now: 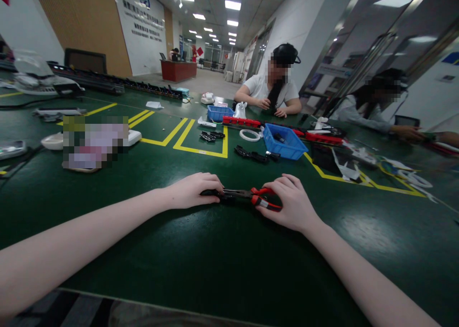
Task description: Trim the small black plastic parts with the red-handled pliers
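Near the middle of the green table, my right hand is closed around the red and black handles of a pair of long-nose pliers. Their dark jaws point left, toward my left hand. Between the fingers of that hand is a small black part, its exact kind unclear. The jaw tips meet or overlap this part at my left fingertips; whether they grip it cannot be made out.
Ahead lie black parts, a blue bin, a smaller blue bin, a white ring and red strips. A blurred-out phone-like object stands at left. Across the table sits a person; another person is at right.
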`<move>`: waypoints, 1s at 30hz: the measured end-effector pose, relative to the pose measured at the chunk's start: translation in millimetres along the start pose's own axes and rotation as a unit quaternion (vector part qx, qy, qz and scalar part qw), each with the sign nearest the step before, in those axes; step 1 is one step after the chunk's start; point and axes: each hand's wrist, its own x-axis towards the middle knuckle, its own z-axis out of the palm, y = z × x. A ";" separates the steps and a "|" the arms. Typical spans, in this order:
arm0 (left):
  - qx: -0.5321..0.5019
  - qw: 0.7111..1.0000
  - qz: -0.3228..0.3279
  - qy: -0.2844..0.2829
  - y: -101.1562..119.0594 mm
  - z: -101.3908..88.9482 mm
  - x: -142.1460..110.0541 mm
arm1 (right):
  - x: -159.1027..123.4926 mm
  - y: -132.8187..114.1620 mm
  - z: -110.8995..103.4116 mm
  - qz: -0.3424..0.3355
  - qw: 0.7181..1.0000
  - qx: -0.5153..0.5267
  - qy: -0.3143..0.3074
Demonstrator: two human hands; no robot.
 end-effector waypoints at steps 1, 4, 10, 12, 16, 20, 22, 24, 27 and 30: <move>0.000 1.000 -0.001 -0.001 0.1 -0.1 0.1 | -0.3 0.5 0.2 0.000 1.000 0.002 0.001; 0.000 1.000 0.000 0.003 0.9 -0.7 0.7 | -1.5 3.8 0.3 0.006 1.000 0.009 0.009; 0.000 1.000 0.003 0.000 1.9 -0.9 0.9 | -2.7 5.2 0.3 0.002 1.000 0.015 0.013; 0.000 1.000 -0.001 0.000 1.4 -0.6 0.8 | -2.1 3.1 0.8 -0.003 1.000 0.018 0.008; -0.004 1.000 -0.003 -0.001 1.2 -0.6 1.0 | -0.5 1.0 0.4 -0.001 1.000 0.023 -0.001; -0.011 1.000 -0.004 -0.002 2.8 -0.7 1.1 | -1.0 3.4 -2.9 -0.003 1.000 0.015 -0.003; -0.014 1.000 -0.006 -0.001 3.9 -0.3 0.9 | -1.9 4.2 -4.6 -0.001 1.000 0.018 -0.001; -0.017 1.000 -0.009 0.003 4.9 0.5 0.7 | -2.8 3.9 -5.5 0.008 1.000 0.025 0.000; -0.029 0.999 -0.012 0.006 7.1 1.4 1.2 | -3.3 2.4 -5.4 0.026 0.999 0.037 0.003; -0.037 0.999 -0.036 -0.001 10.4 1.7 2.7 | -3.4 1.4 -5.6 0.045 0.998 0.047 0.000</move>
